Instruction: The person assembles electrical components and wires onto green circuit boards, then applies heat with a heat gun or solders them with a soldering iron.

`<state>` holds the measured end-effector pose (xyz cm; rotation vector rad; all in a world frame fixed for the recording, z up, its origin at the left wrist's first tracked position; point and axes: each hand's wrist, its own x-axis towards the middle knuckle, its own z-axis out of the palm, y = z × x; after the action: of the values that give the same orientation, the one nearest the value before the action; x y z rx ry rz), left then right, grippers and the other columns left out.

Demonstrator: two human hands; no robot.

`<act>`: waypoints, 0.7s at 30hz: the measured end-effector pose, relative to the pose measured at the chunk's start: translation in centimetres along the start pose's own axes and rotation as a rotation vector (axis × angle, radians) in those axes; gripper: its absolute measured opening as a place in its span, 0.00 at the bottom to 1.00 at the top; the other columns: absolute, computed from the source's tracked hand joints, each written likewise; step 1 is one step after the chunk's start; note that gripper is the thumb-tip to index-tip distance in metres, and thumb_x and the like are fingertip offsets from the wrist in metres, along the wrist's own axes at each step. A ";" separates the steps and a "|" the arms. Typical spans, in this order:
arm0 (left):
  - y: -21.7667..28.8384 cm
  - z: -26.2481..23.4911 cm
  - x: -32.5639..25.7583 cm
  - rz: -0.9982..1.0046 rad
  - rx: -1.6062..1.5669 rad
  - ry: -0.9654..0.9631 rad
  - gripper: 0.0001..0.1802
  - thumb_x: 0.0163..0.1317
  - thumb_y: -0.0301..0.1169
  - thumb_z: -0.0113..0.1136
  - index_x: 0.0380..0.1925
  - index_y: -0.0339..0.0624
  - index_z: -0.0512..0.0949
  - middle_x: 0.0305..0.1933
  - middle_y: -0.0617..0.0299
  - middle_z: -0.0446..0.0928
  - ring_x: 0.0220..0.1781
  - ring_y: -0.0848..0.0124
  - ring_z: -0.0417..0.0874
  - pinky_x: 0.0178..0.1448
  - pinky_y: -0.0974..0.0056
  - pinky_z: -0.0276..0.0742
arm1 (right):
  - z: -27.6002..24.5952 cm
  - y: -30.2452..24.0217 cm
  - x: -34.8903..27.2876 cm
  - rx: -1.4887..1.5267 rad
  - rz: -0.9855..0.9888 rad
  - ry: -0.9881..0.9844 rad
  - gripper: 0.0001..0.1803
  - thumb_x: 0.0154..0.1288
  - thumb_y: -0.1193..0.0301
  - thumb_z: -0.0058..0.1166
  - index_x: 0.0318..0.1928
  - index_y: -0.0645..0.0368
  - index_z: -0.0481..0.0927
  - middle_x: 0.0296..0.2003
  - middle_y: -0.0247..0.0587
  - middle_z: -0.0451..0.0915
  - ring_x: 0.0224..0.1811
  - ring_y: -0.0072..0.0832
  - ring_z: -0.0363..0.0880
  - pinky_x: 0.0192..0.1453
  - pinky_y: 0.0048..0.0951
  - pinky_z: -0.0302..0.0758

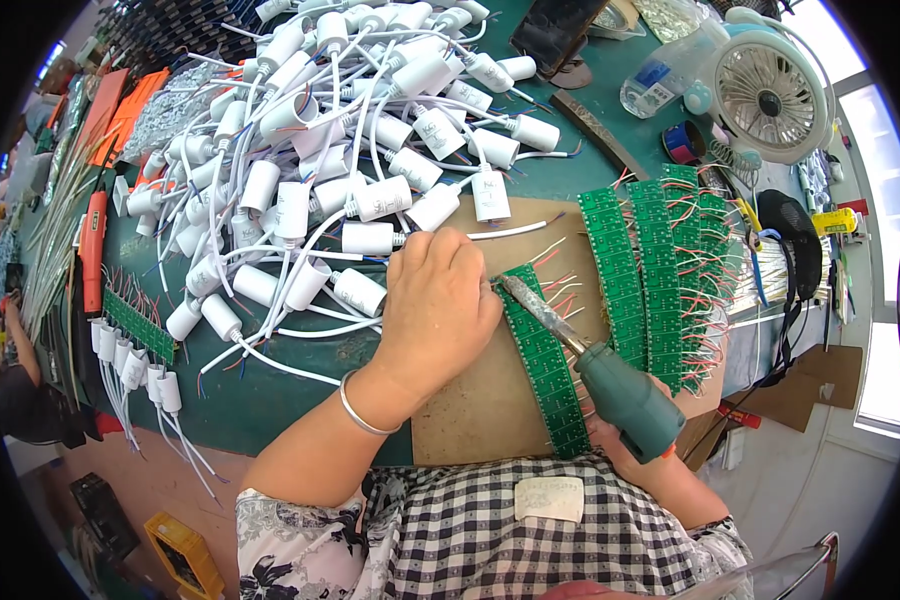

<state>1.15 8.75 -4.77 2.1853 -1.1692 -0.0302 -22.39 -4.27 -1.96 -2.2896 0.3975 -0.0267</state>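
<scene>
Gripped in the right hand (635, 440), a soldering iron (590, 365) slants up-left toward the left hand (440, 300) pressing a green strip (545, 375).

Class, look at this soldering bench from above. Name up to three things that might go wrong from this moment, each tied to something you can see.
1. The left hand presses right beside the iron's tip on the green strip; a slip may burn fingers.
2. Loose red and white wires lie near the tip and might scorch.
3. The pile of white capacitors crowds the board; a cable could snag the hand and shift the strip.
</scene>
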 end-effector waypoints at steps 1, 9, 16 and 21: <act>0.0 0.0 0.1 0.001 0.002 -0.003 0.06 0.45 0.27 0.55 0.25 0.39 0.70 0.35 0.58 0.67 0.41 0.59 0.66 0.43 0.56 0.62 | 0.1 0.2 -0.3 -0.030 -0.028 0.016 0.20 0.47 0.76 0.57 0.45 0.62 0.74 0.38 0.40 0.78 0.43 0.37 0.76 0.50 0.32 0.72; 0.0 0.0 0.1 -0.005 0.007 -0.006 0.07 0.44 0.24 0.55 0.24 0.41 0.68 0.35 0.57 0.68 0.40 0.58 0.67 0.44 0.57 0.61 | -0.1 -1.8 -0.4 0.647 0.268 0.130 0.19 0.55 0.81 0.47 0.50 0.66 0.69 0.30 0.42 0.78 0.34 0.29 0.78 0.39 0.27 0.74; 0.0 0.0 -0.1 -0.002 0.000 -0.019 0.07 0.44 0.23 0.55 0.24 0.41 0.68 0.35 0.56 0.68 0.40 0.58 0.67 0.44 0.57 0.61 | -0.3 -1.2 -0.4 0.713 0.167 0.117 0.22 0.58 0.80 0.44 0.55 0.68 0.64 0.39 0.44 0.76 0.28 0.25 0.78 0.35 0.25 0.74; -0.2 0.2 -0.2 0.037 0.001 0.025 0.06 0.44 0.25 0.55 0.23 0.41 0.69 0.33 0.58 0.66 0.40 0.59 0.66 0.43 0.56 0.61 | 0.0 -1.2 -0.6 0.747 0.151 0.150 0.23 0.59 0.77 0.46 0.56 0.69 0.64 0.45 0.45 0.75 0.27 0.25 0.78 0.35 0.24 0.74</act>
<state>1.11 8.86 -5.04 2.1581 -1.1956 0.0135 -22.61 -3.31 -1.06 -1.5217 0.5302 -0.2322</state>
